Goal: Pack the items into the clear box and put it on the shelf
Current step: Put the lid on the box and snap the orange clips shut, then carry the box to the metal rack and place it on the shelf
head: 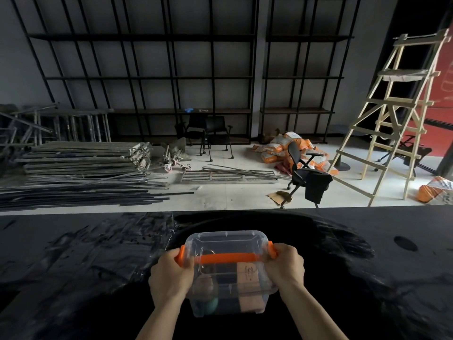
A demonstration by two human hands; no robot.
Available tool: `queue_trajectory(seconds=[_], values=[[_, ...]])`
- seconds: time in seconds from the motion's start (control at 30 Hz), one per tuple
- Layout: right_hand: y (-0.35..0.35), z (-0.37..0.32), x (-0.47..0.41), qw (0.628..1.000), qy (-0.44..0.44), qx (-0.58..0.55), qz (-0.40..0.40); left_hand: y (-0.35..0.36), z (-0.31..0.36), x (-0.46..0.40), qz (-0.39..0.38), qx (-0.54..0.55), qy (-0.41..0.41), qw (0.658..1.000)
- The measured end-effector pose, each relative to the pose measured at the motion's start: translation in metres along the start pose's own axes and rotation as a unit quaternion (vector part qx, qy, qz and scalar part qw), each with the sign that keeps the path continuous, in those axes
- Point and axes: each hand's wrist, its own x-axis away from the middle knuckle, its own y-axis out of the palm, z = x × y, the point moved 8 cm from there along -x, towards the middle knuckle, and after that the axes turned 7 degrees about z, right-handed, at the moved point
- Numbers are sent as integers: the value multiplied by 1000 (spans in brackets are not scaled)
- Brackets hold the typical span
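A clear box (226,244) with a clear lid and an orange handle (225,258) sits on the black table (73,266), low in the middle of the view. Through its walls I see a tan carton (247,273) on the right and a dark green round item (210,307) at the lower left. My left hand (169,278) grips the box's left end at the orange latch. On the right end, my right hand (285,266) grips the other latch. A tall black shelf (152,77) lines the far wall.
Beyond the table's far edge lie metal poles (81,177) on the floor at left, black chairs (304,173) in the middle, orange sacks (282,148) and a wooden ladder (392,123) at right. A round hole (405,243) marks the table at right.
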Motion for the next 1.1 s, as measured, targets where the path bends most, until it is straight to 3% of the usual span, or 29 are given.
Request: queue_trajectory(seconds=[0.17,0.33,0.43,0.5,0.57,0.8,0.97,1.1], values=[[-3,-13,8,994,-77,67,28,0,5,6,28,-32,42,998],[0,-15,13,989,-108,97,39,0,4,9,14,-10,33,999],[11,0,10,998,-35,-11,-44,13,-13,11,-64,121,-68,988],[21,8,13,989,28,-102,-107,27,-15,20,-135,257,-154,944],[25,8,14,984,33,-120,-128,34,-7,25,-179,317,-176,915],[-7,-16,-10,990,-21,-117,-72,37,31,5,-162,309,-162,923],[-45,-31,-37,991,-29,-122,-39,36,87,-8,-161,337,-108,921],[-81,-23,-46,994,-20,-110,-1,52,122,-2,-195,343,-88,915]])
